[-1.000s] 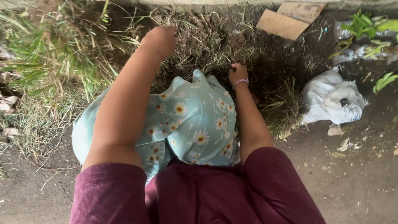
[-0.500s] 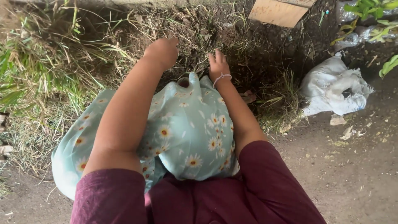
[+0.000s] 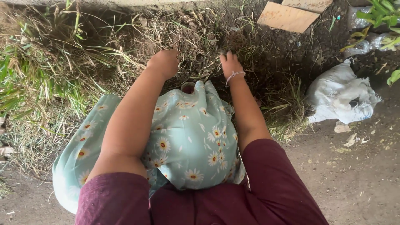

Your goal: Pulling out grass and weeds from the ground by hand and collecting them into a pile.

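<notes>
Both my arms reach forward over my lap, which is covered by a pale green skirt (image 3: 187,133) printed with daisies. My left hand (image 3: 164,62) is curled down into dry grass and dark soil (image 3: 246,46), its fingers hidden, so what it grips is unclear. My right hand (image 3: 230,63), with a thin white band at the wrist, lies flat with fingers spread on the soil and grass stems. A small pinkish rounded thing (image 3: 188,87) peeks out between my hands at the skirt's edge. Maroon sleeves (image 3: 275,183) cover my upper arms.
Green and dry grass (image 3: 37,79) fills the left side. Two flat cardboard pieces (image 3: 287,16) lie at the top right. A crumpled white sack (image 3: 339,98) rests to the right, with leafy plants and plastic (image 3: 377,21) behind it. Bare dirt ground (image 3: 354,175) spreads at lower right.
My left hand has come down and nearer, into the grass. My right hand went from a closed fist to open fingers spread on the soil.
</notes>
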